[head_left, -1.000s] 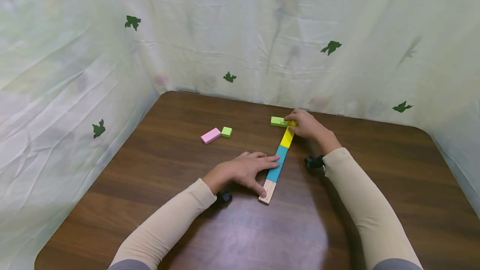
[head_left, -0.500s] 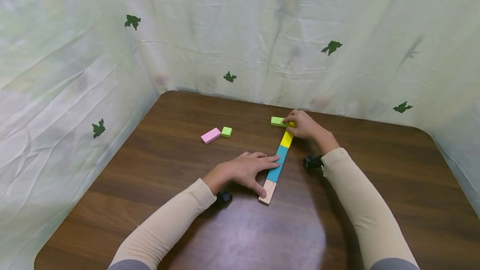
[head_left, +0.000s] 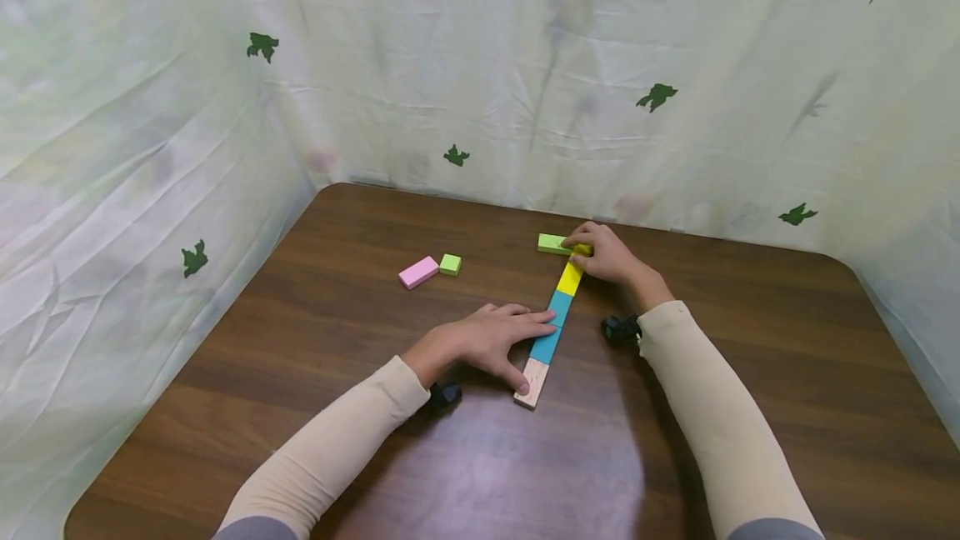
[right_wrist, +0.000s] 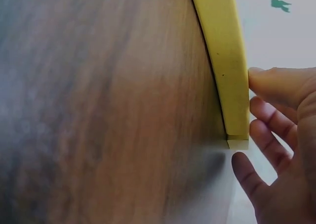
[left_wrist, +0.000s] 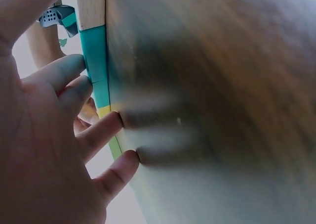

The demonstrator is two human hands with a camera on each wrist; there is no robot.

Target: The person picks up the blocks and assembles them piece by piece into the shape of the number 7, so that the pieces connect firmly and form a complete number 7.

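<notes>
Flat blocks lie end to end in a slanting row: a pale wooden block (head_left: 537,373) nearest me, teal blocks (head_left: 545,347), then yellow (head_left: 570,280). A light green block (head_left: 552,243) lies crosswise at the far end. My left hand (head_left: 487,342) spreads along the row's left side, thumb on the wooden block and fingertips at the teal ones. Over the far yellow part, my right hand (head_left: 609,257) rests its thumb and fingertips on top, reaching the green block. In the right wrist view, thumb and fingers touch the yellow block's (right_wrist: 226,61) upper face; the little finger hangs past its end.
A pink block (head_left: 418,272) and a small green block (head_left: 450,264) lie at the left, corners nearly touching. The brown wooden table (head_left: 322,307) ends at a pale curtain (head_left: 420,90) with leaf and bird shapes, which also closes off both sides.
The whole head view shifts very slightly. Both hands keep their places on the row, and the blocks lie as before.
</notes>
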